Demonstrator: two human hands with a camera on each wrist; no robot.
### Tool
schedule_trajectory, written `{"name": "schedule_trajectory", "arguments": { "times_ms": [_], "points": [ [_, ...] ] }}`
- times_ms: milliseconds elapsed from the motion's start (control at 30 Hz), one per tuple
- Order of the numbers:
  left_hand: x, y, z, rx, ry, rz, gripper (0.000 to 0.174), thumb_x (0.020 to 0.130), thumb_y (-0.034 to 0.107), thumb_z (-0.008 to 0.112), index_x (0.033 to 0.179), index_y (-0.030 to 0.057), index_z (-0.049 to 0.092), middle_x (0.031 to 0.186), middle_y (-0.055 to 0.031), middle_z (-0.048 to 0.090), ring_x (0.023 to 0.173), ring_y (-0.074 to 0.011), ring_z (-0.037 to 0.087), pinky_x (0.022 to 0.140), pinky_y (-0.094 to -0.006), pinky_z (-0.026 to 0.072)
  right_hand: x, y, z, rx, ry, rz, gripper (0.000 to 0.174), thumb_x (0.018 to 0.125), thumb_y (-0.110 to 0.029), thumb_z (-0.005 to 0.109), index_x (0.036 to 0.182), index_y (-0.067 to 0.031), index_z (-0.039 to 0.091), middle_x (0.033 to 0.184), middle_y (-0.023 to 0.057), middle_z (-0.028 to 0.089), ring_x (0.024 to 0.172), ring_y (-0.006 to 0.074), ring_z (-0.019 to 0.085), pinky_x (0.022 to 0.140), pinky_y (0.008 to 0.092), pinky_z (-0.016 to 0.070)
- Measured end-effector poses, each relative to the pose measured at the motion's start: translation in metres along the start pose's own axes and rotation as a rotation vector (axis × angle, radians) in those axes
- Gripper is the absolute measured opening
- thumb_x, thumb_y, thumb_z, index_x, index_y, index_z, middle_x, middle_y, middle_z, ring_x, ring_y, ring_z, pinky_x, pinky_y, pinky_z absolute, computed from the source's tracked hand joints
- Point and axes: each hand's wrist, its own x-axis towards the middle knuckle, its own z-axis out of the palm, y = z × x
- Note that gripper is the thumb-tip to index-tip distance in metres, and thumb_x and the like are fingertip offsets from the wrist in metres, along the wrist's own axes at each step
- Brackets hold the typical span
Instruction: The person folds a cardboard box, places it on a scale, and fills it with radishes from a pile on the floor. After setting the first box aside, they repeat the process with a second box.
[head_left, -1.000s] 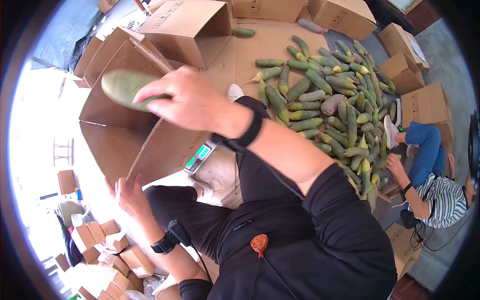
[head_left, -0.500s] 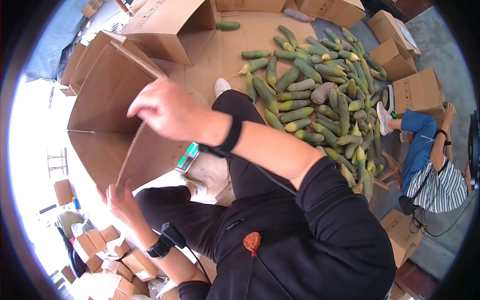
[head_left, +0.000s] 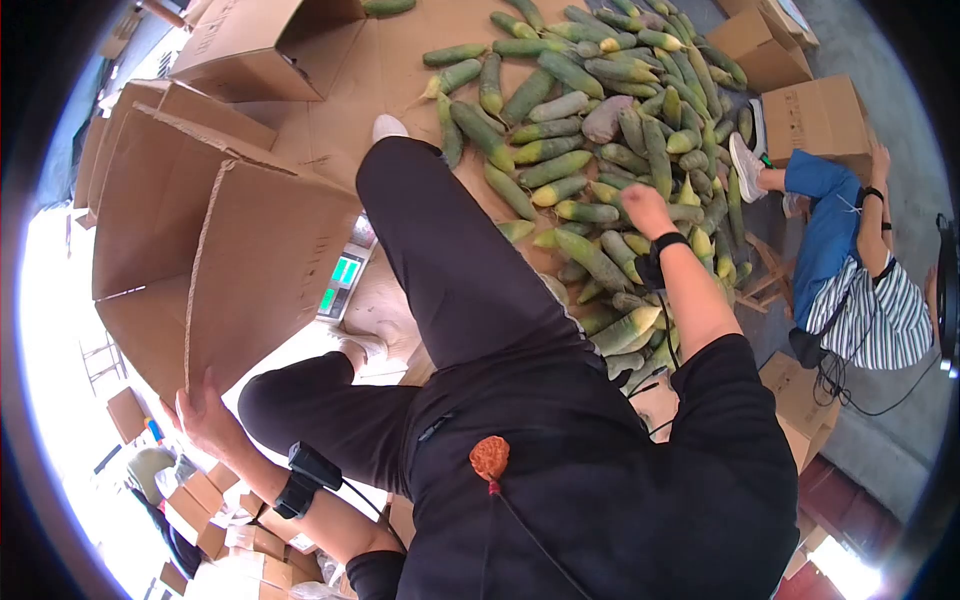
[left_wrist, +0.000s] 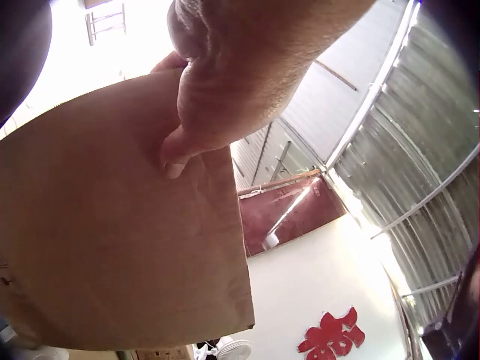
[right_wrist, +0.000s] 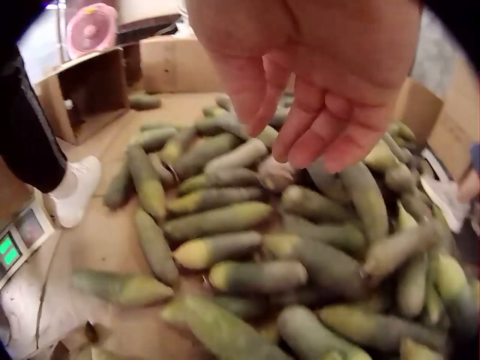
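My left hand point(head_left: 205, 422) grips the rim of an open cardboard box point(head_left: 265, 265), which stands tilted at my left side. In the left wrist view the thumb presses on the box wall point(left_wrist: 112, 217) and the other fingers go behind it. My right hand point(head_left: 648, 210) hangs over a big heap of long green radishes point(head_left: 555, 168) with yellowish ends. Seen from the right wrist, its fingers point(right_wrist: 307, 135) are loosely curled and hold nothing. A greyish-purple radish point(right_wrist: 276, 174) lies just below the fingertips.
A scale point(head_left: 343, 283) with a green display stands beside the box, near my foot. Another open carton point(head_left: 245, 50) lies farther back. On the right a person in a striped shirt point(head_left: 865, 325) sits by a closed carton point(head_left: 815, 125). Cardboard sheeting point(head_left: 400, 60) covers the floor.
A radish held in my right hand over the box is gone from it by half a second ago. The right hand has since swung right, over the heap. My left hand stays on the rim.
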Motion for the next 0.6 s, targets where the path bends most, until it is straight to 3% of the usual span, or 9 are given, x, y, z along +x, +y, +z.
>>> {"name": "schedule_trajectory", "arguments": {
  "times_ms": [100, 167, 233, 300, 333, 367, 433, 467, 600],
  "points": [
    [-0.002, 0.003, 0.001, -0.011, 0.02, 0.047, 0.033, 0.074, 0.033, 0.068, 0.093, 0.0058, 0.069, 0.114, -0.0153, 0.06, 0.127, -0.0281, 0.038, 0.094, -0.0414, 0.0372, -0.041, 0.064, 0.027, -0.276, -0.221, 0.082, 0.025, 0.081, -0.018, 0.053, 0.096, -0.001, 0.064, 0.1, 0.0211, 0.062, 0.095, 0.0391, 0.057, 0.082, 0.0459, 0.0461],
    [0.001, 0.0, 0.001, -0.029, -0.008, 0.04, 0.03, 0.075, 0.031, 0.068, 0.092, 0.0059, 0.069, 0.107, -0.016, 0.063, 0.125, -0.0277, 0.04, 0.094, -0.041, 0.0368, -0.071, 0.093, 0.046, -0.267, -0.244, 0.211, 0.023, 0.081, -0.016, 0.052, 0.094, -0.0019, 0.065, 0.102, 0.0221, 0.062, 0.097, 0.0392, 0.057, 0.084, 0.0456, 0.0461],
    [0.001, 0.001, 0.001, -0.002, 0.0, 0.05, 0.029, 0.075, 0.03, 0.069, 0.091, 0.0054, 0.069, 0.106, -0.0159, 0.063, 0.124, -0.0279, 0.041, 0.094, -0.0411, 0.0368, -0.103, 0.109, 0.055, -0.194, -0.222, 0.47, 0.028, 0.081, -0.016, 0.052, 0.103, -0.004, 0.063, 0.109, 0.021, 0.06, 0.104, 0.0364, 0.056, 0.088, 0.0445, 0.0451],
    [0.003, -0.002, 0.003, 0.022, 0.01, 0.061, 0.028, 0.075, 0.028, 0.069, 0.091, 0.005, 0.069, 0.105, -0.0159, 0.064, 0.122, -0.0281, 0.042, 0.095, -0.0411, 0.0368, -0.13, 0.131, 0.076, -0.106, -0.088, 0.581, 0.039, 0.078, -0.018, 0.055, 0.115, -0.0058, 0.058, 0.117, 0.0199, 0.057, 0.111, 0.0344, 0.053, 0.093, 0.0427, 0.0431],
    [0.005, -0.005, 0.004, -0.004, 0.016, 0.051, 0.027, 0.075, 0.027, 0.069, 0.091, 0.0051, 0.069, 0.105, -0.0163, 0.063, 0.119, -0.029, 0.045, 0.094, -0.0414, 0.0374, -0.136, 0.141, 0.08, -0.09, -0.155, 0.649, 0.048, 0.077, -0.024, 0.058, 0.121, -0.0069, 0.053, 0.122, 0.0169, 0.055, 0.115, 0.0325, 0.051, 0.095, 0.0414, 0.0416],
    [0.005, -0.008, 0.005, -0.031, 0.021, 0.04, 0.027, 0.075, 0.026, 0.069, 0.092, 0.0052, 0.069, 0.105, -0.0166, 0.063, 0.116, -0.03, 0.047, 0.093, -0.0417, 0.038, -0.147, 0.149, 0.086, -0.088, -0.159, 0.658, 0.048, 0.077, -0.024, 0.058, 0.121, -0.0069, 0.053, 0.122, 0.0169, 0.055, 0.115, 0.0325, 0.051, 0.095, 0.0414, 0.0416],
    [0.003, -0.005, 0.004, -0.001, 0.025, 0.079, 0.028, 0.075, 0.026, 0.069, 0.093, 0.0055, 0.069, 0.106, -0.0166, 0.062, 0.113, -0.0311, 0.049, 0.092, -0.0423, 0.0388, -0.164, 0.145, 0.091, 0.016, -0.126, 0.948, 0.05, 0.074, -0.024, 0.062, 0.12, -0.0065, 0.054, 0.119, 0.0195, 0.057, 0.113, 0.0314, 0.053, 0.096, 0.0398, 0.0411],
    [0.003, -0.005, 0.004, 0.029, 0.033, 0.112, 0.028, 0.075, 0.027, 0.069, 0.094, 0.0057, 0.07, 0.108, -0.0167, 0.062, 0.11, -0.0322, 0.051, 0.091, -0.0429, 0.0397, -0.165, 0.147, 0.087, 0.201, -0.198, 0.982, 0.058, 0.071, -0.024, 0.068, 0.123, -0.0036, 0.05, 0.121, 0.0232, 0.054, 0.115, 0.0307, 0.052, 0.097, 0.038, 0.0405],
    [0.006, -0.015, 0.01, 0.005, 0.083, 0.093, 0.03, 0.074, 0.027, 0.069, 0.096, 0.0063, 0.07, 0.111, -0.0176, 0.06, 0.107, -0.0338, 0.052, 0.091, -0.0437, 0.0397, -0.17, 0.198, 0.136, 0.362, -0.22, 1.151, 0.071, 0.068, -0.028, 0.074, 0.128, -0.0013, 0.045, 0.126, 0.0234, 0.05, 0.117, 0.0306, 0.05, 0.097, 0.0363, 0.0403]
  ]
}}
